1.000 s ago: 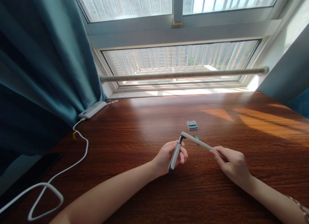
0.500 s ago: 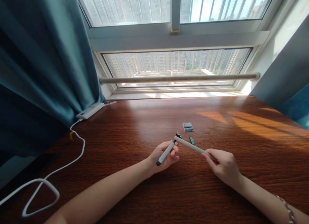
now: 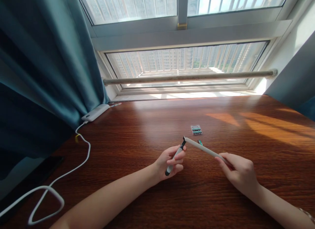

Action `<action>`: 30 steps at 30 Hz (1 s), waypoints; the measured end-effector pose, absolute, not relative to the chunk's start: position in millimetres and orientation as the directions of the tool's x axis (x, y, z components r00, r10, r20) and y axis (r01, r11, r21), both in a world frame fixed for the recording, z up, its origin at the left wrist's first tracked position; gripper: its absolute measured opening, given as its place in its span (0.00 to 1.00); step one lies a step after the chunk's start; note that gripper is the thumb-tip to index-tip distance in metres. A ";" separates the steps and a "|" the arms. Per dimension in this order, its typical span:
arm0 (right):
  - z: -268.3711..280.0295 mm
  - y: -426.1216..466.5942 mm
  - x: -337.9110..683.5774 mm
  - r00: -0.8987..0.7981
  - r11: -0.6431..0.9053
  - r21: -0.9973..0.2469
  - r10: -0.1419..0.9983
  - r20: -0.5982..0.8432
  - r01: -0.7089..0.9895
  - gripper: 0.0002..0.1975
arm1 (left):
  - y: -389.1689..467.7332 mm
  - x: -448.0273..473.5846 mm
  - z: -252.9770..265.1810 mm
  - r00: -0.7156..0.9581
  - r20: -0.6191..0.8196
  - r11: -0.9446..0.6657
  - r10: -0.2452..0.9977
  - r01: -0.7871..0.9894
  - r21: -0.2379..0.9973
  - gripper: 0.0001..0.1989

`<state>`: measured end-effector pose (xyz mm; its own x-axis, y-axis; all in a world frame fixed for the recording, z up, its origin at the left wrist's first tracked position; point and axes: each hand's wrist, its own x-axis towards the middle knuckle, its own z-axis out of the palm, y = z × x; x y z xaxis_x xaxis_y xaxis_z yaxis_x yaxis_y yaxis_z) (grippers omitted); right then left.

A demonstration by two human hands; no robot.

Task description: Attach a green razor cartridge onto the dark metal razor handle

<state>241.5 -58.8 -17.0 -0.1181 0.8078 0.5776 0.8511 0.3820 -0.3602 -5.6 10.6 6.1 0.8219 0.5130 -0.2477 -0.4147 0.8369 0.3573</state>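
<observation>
two grips below mid-frame: the left hand (image 3: 164, 160) now curls its fingers over the grey handle (image 3: 177, 152), apparently steadying it better, while the right hand (image 3: 238, 167) pinches a pale stick (image 3: 203, 148), its tip at the handle's dark head (image 3: 183, 142).

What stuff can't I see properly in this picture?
In the head view:
Part of the razor handle: covered by the left hand.
Near end of the green blade: behind the stick.
Rest of the bracelet: cut off by the right edge.
White cord's other end: past the left edge.
Any writing on the clear case: too small.
</observation>
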 end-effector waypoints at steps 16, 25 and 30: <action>-16.2 -59.8 240.0 -0.185 0.437 -0.429 0.839 0.512 0.791 0.08 | 10.7 -5.8 -1.5 0.837 -0.236 0.848 0.493 -0.403 0.343 0.11; -14.1 -59.1 239.9 -0.101 0.351 -0.482 0.877 0.470 0.803 0.12 | 11.0 -7.1 -1.9 0.865 -0.224 0.873 0.449 -0.370 0.319 0.12; -14.3 -59.1 238.6 -0.101 0.300 -0.481 0.912 0.397 0.824 0.13 | 11.5 -7.2 -1.6 0.884 -0.200 0.875 0.423 -0.340 0.345 0.13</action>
